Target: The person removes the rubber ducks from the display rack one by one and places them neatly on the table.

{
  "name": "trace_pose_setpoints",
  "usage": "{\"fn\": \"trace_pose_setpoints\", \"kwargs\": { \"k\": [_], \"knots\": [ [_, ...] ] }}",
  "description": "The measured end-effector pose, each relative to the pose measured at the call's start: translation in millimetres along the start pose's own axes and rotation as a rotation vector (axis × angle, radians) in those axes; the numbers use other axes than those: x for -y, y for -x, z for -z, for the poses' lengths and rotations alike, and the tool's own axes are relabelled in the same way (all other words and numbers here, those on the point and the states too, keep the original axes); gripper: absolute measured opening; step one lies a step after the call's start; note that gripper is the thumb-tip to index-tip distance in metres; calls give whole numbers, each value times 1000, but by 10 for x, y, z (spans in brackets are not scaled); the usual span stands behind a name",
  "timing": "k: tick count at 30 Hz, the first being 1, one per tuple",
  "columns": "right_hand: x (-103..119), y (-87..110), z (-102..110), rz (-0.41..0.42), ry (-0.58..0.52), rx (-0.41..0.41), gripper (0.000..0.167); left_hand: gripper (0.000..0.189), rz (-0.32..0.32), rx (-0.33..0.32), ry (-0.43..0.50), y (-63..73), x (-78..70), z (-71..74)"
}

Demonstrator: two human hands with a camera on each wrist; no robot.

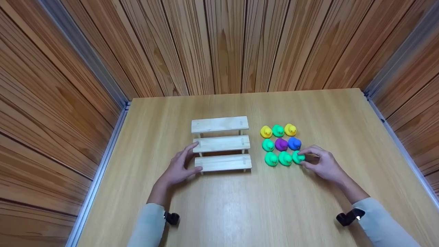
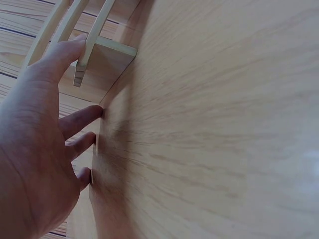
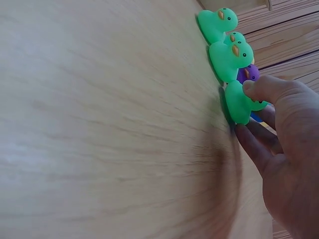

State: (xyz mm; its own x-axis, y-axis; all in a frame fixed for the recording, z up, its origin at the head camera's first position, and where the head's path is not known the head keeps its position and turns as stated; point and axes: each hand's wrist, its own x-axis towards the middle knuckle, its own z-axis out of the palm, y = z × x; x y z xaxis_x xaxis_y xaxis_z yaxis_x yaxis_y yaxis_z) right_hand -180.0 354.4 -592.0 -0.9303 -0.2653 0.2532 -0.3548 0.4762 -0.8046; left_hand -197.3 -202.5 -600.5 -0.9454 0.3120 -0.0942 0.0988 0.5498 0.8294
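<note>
My left hand point(image 1: 178, 167) is at the left end of a pale wooden three-step stand point(image 1: 223, 162), its thumb touching the front step. In the left wrist view its other fingertips point(image 2: 79, 119) reach down to the table, spread beside the stand. My right hand point(image 1: 324, 165) pinches a green rubber duck point(image 3: 238, 103) between thumb and fingers, at the right end of the nearest row. Two more green ducks point(image 1: 285, 158) sit to its left. Behind are a green, a purple duck point(image 1: 281, 144) and a blue duck point(image 1: 294, 143); the far row has two yellow ducks point(image 1: 266, 131) around a green one.
The stand and the duck rows stand side by side on a light wooden table point(image 1: 223, 206). Wood-plank walls point(image 1: 226, 48) with grey metal corner strips point(image 1: 99, 65) enclose the back and both sides.
</note>
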Motion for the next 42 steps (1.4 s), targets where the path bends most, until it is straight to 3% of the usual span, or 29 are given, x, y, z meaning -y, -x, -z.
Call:
{"fn": "trace_pose_setpoints", "kwargs": {
  "k": [13,20,32,42],
  "knots": [
    [-32,-15,-5,-4,-31,7,33,94,3,-3,-25,1,-10,13],
    [-3,-25,24,-2,-43,9,33,95,43,0,-70,11,-51,21],
    [127,-159,119,-30,9,10,31,94,30,6,-78,28,-95,33],
    [319,-305,300,-29,24,58,41,83,18,71,-30,64,-216,231]
  ]
}}
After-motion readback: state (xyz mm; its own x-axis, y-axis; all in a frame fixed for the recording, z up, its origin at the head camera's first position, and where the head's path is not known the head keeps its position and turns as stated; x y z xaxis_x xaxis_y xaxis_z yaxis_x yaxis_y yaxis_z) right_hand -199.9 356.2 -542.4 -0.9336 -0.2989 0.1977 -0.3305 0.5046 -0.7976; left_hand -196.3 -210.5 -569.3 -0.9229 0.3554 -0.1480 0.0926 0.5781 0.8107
